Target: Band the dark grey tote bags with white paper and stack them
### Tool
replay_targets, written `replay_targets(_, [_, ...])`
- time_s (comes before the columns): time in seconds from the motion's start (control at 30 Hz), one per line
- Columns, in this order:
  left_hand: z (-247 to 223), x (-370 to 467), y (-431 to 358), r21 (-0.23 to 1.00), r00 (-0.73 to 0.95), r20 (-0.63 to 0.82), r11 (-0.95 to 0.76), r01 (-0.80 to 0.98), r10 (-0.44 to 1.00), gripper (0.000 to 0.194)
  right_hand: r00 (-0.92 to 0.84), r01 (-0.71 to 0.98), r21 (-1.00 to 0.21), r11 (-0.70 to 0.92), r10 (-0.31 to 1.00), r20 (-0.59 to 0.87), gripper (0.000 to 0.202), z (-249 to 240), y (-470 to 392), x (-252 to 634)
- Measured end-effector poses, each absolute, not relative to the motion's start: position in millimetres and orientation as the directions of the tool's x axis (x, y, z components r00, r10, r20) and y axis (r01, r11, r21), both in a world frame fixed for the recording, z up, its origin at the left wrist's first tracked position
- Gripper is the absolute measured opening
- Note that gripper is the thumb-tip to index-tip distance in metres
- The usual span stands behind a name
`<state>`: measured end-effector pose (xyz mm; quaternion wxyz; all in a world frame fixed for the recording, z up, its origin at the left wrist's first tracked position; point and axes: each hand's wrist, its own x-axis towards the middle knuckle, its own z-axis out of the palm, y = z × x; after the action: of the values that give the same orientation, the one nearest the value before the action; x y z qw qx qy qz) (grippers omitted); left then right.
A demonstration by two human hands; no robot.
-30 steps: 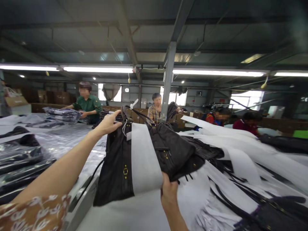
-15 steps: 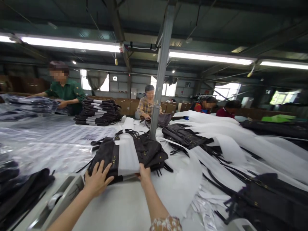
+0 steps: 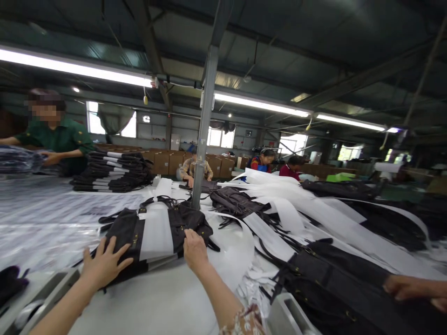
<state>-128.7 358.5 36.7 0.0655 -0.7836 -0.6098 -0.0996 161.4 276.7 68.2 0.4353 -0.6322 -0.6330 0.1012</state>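
grey post (image 3: 206, 111) | lit ceiling tubes (image 3: 80, 68) | bright windows (image 3: 220, 137) | brown boxes (image 3: 174, 163) along far wall (image 3: 188, 129)

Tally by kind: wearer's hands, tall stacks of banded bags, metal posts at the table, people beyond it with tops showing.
Wearer's hands: 2 (left hand, right hand)
Tall bag stack: 1
Metal post: 1
People: 4 (green top, plaid top, red-and-blue top, dark red top)
Total: 8

Layout, white smooth worktable (image 3: 139, 300).
Dark fabric bag (image 3: 122, 227) before grey metal pole (image 3: 205, 121); stack of folded dark cloth bags (image 3: 111, 173) behind, left; black fabric strapped bag (image 3: 337, 274) right.
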Motion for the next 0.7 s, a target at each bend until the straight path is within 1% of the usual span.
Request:
replay_targets(0.07, [29, -134, 365, -0.048, 0.265, 0.265, -0.262, 0.964, 0.927, 0.059, -0.017, 0.819, -0.498, 0.284, 0.88, 0.475, 0.036, 91, 291, 167])
replay_targets(0.13, [15, -139, 371, -0.085, 0.284, 0.267, -0.271, 0.959, 0.921, 0.061, -0.195, 0.901, -0.263, 0.346, 0.862, 0.468, 0.035, 108, 311, 173])
replay_targets(0.17, [8, -141, 373, -0.09, 0.279, 0.265, -0.264, 0.96, 0.923, 0.063, -0.244, 0.93, -0.149, 0.335, 0.868, 0.433, 0.035, 113, 322, 178])
replay_targets(0.2, [0, -143, 374, -0.09, 0.268, 0.265, -0.253, 0.963, 0.926, 0.065, -0.256, 0.951, -0.06, 0.302, 0.884, 0.392, 0.035, 115, 331, 185])
replay_targets(0.23, [-7, -143, 374, -0.086, 0.251, 0.271, -0.237, 0.968, 0.929, 0.066, -0.23, 0.968, -0.014, 0.251, 0.906, 0.355, 0.034, 112, 339, 193])
replay_targets(0.3, [-18, -143, 373, -0.077, 0.226, 0.293, -0.212, 0.974, 0.929, 0.067, -0.131, 0.99, -0.001, 0.138, 0.947, 0.294, 0.032, 96, 347, 212])
replay_targets(0.37, [-27, -142, 370, -0.064, 0.222, 0.315, -0.213, 0.975, 0.923, 0.067, -0.045, 0.999, -0.018, 0.052, 0.962, 0.27, 0.035, 67, 346, 230])
replay_targets(0.47, [-34, -139, 366, -0.047, 0.224, 0.34, -0.221, 0.974, 0.913, 0.066, 0.105, 0.994, -0.055, -0.093, 0.95, 0.294, 0.045, 21, 337, 241])
replay_targets(0.53, [-37, -139, 366, -0.042, 0.221, 0.357, -0.22, 0.975, 0.908, 0.067, 0.196, 0.98, -0.092, -0.176, 0.928, 0.316, 0.051, 0, 333, 241])
replay_targets(0.6, [-41, -140, 367, -0.032, 0.211, 0.371, -0.215, 0.976, 0.904, 0.069, 0.246, 0.968, -0.132, -0.214, 0.913, 0.326, 0.053, -11, 334, 238])
replay_targets(0.7, [-46, -142, 368, -0.007, 0.201, 0.377, -0.214, 0.977, 0.904, 0.071, 0.269, 0.959, -0.175, -0.223, 0.909, 0.319, 0.054, -17, 337, 236])
